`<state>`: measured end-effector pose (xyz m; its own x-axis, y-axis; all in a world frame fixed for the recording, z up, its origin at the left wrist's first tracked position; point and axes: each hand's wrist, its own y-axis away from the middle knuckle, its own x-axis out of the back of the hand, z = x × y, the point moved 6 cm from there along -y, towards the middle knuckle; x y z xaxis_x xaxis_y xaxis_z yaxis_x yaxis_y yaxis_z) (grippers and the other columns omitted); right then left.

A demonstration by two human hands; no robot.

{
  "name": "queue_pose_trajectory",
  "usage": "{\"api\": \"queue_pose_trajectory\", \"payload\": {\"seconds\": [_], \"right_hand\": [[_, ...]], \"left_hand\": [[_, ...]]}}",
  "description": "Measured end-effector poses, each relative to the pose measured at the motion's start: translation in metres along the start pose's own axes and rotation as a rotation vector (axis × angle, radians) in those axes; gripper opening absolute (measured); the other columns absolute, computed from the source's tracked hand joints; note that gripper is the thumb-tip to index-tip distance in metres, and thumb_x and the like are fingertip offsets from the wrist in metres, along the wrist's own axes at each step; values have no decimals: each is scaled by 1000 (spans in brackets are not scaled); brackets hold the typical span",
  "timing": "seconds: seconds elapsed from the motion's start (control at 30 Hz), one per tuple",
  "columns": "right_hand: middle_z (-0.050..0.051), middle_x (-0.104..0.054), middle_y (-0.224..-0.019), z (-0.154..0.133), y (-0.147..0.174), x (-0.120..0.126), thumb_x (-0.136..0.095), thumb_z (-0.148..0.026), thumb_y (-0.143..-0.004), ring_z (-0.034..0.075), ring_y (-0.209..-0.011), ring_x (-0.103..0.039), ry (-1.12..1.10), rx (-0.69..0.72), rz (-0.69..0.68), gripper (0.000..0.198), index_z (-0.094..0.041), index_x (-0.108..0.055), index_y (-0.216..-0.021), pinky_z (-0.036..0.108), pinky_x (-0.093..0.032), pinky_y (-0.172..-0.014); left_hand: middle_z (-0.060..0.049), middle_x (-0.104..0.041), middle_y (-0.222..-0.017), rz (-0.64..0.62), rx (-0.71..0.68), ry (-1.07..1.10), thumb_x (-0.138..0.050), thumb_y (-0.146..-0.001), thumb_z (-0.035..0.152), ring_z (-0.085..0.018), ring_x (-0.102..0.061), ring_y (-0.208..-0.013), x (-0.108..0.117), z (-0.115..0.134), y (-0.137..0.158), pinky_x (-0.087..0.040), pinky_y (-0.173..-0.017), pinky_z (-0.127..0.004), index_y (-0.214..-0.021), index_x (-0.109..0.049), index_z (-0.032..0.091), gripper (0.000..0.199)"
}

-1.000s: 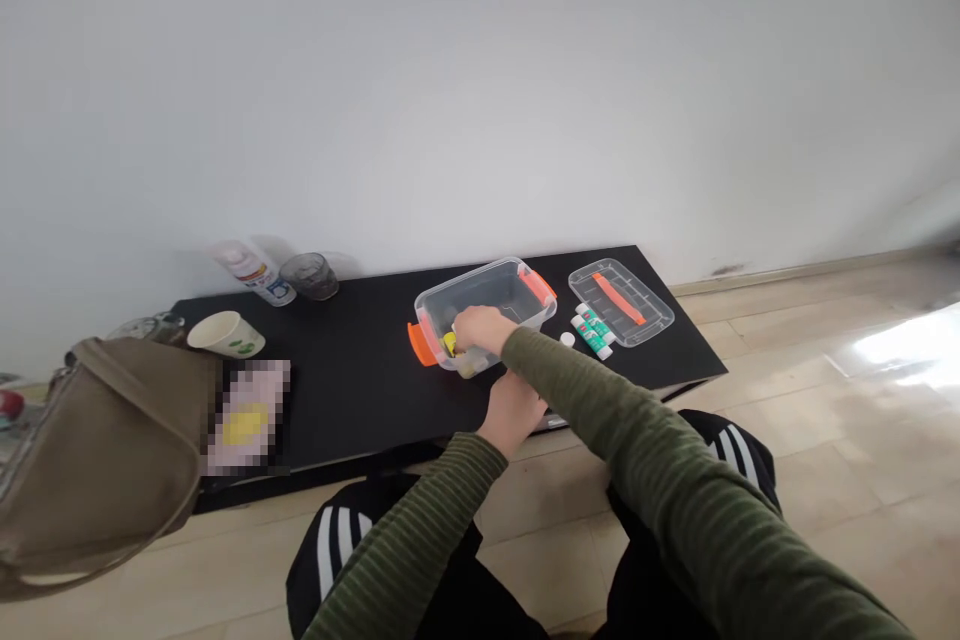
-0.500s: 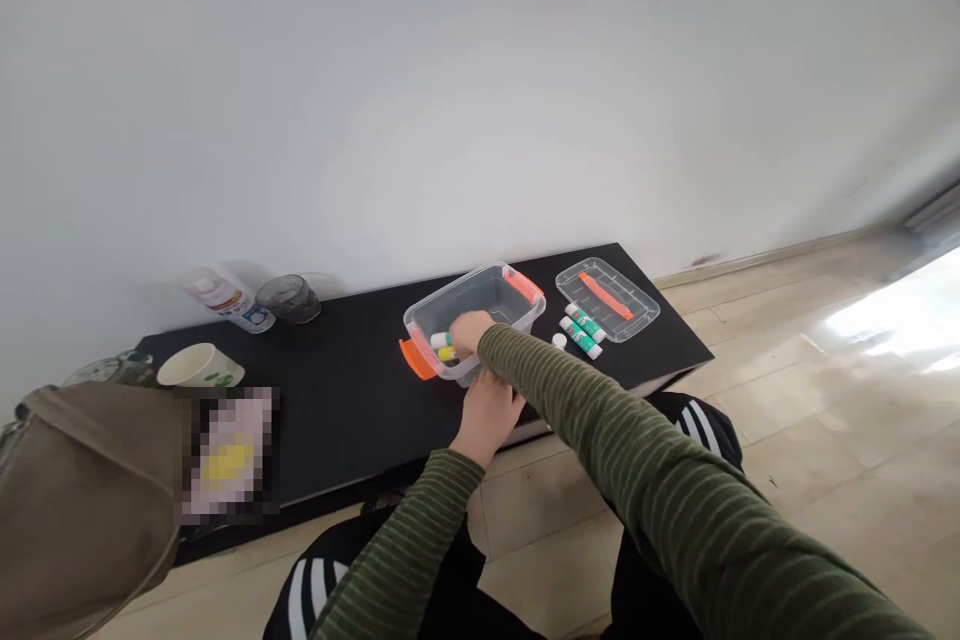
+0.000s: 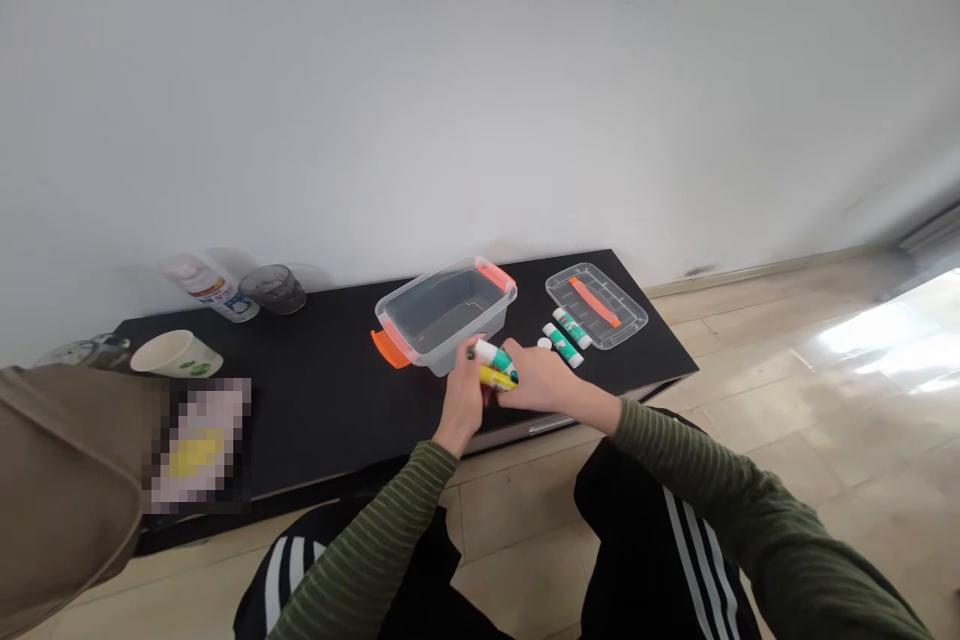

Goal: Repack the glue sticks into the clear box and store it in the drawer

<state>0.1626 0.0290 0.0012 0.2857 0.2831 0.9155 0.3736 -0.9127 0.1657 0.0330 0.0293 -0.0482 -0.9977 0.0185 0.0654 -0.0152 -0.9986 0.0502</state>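
My left hand (image 3: 461, 402) and my right hand (image 3: 541, 378) meet in front of the clear plastic box (image 3: 386, 318), above the table's front edge. Between them they grip a white and green glue stick (image 3: 489, 354) and a yellow marker-like stick (image 3: 495, 378) beneath it. The left fingers close on the left ends, the right fingers on the right ends, where something dark shows. The box stands without its lid, an orange latch hanging at its left. Right of my hands lie two more glue sticks (image 3: 562, 345) and a small white cap (image 3: 544, 344).
The clear lid (image 3: 630, 315) with an orange handle lies at the table's right. On the left of the black table (image 3: 337, 400) are a paper cup (image 3: 176, 355), a dark glass (image 3: 276, 290), a spray can (image 3: 214, 290) and a brown bag (image 3: 67, 500).
My right hand has come out of the box and moved toward me with the glue stick and yellow stick. My left hand has risen to hold them too. The view has shifted slightly.
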Motion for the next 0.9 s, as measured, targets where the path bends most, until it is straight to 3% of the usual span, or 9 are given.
{"api": "queue_pose_trajectory", "payload": {"seconds": [0.1,0.2,0.4,0.7,0.8,0.9], "right_hand": [[7,-71,-92,15,6,-25,-67,-44,-72,28,-83,-70,-63,-66,-68,49,-20,-48,-111,28,-40,-62],[8,-71,-93,24,8,-25,-68,-43,-71,29,-85,-70,-28,-98,-82,50,-20,-48,-111,29,-42,-63],[12,-71,-102,39,14,5,-69,-38,-70,33,-94,-70,158,-93,-58,50,-21,-52,-114,34,-47,-70],[12,-70,-100,57,19,19,-73,-36,-67,33,-93,-69,186,-85,-151,58,-20,-54,-120,36,-48,-74],[11,-70,-99,61,20,23,-73,-35,-67,33,-92,-70,189,-88,-124,59,-20,-54,-121,36,-47,-76],[11,-70,-99,84,21,25,-75,-38,-65,33,-94,-69,131,-141,-152,64,-22,-54,-124,35,-47,-74]], "left_hand": [[1,-63,-73,-6,-99,-399,-44,-95,54,-17,-60,-62,-8,6,5,-39,-59,-25,-111,-54,24,36],[1,-61,-70,-39,-90,-581,-34,-100,49,-19,-61,-64,-17,6,0,-36,-60,-26,-101,-52,24,31],[-1,-62,-70,-24,-54,-515,-28,-102,51,-20,-60,-64,-36,6,-6,-36,-58,-27,-99,-51,23,36],[0,-59,-69,6,33,-318,-29,-100,57,-17,-56,-60,-67,-15,-6,-39,-54,-26,-92,-48,22,40],[0,-60,-71,43,19,-312,-29,-100,56,-17,-57,-61,-63,-15,-9,-39,-55,-26,-93,-48,22,40],[-2,-62,-73,145,-3,-499,-27,-102,48,-19,-61,-65,-40,-9,-17,-39,-59,-27,-101,-49,22,34]]}}
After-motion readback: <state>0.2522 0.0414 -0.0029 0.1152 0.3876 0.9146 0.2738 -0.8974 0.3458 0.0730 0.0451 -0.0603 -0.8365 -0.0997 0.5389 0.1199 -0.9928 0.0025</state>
